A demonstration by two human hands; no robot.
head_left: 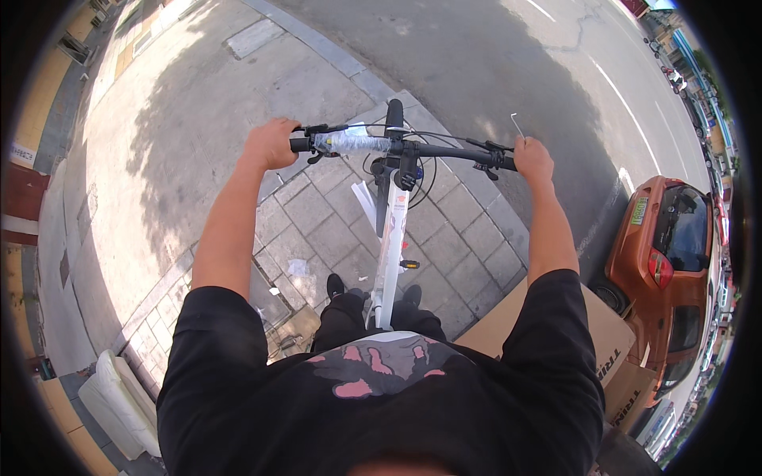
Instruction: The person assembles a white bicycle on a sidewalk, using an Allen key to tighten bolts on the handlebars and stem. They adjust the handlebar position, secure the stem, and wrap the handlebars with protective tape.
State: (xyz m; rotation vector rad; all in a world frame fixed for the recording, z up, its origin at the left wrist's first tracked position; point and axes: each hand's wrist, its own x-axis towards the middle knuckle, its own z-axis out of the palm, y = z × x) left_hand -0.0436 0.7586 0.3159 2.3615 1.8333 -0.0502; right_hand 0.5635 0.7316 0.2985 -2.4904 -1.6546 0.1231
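Observation:
A bicycle with a white frame (390, 246) stands upright between my legs. Its black handlebar (452, 151) runs crosswise in front of me. My left hand (272, 144) is closed round the left grip (300, 144), beside a brake lever. Clear plastic wrap (349, 143) covers the bar just inward of it. At the far end of the right grip (502, 161) my right hand (534, 159) is closed. A thin L-shaped hex key (517, 124) sticks up out of its fingers. The front tyre (394, 113) points ahead, beyond the stem.
Grey paving slabs (325, 214) lie under the bicycle, with scraps of plastic (298, 267) on them. Cardboard boxes (587, 325) stand at my right, beside an orange car (663, 254). A kerb (325, 47) borders the road ahead. A pale padded object (119, 404) lies behind at left.

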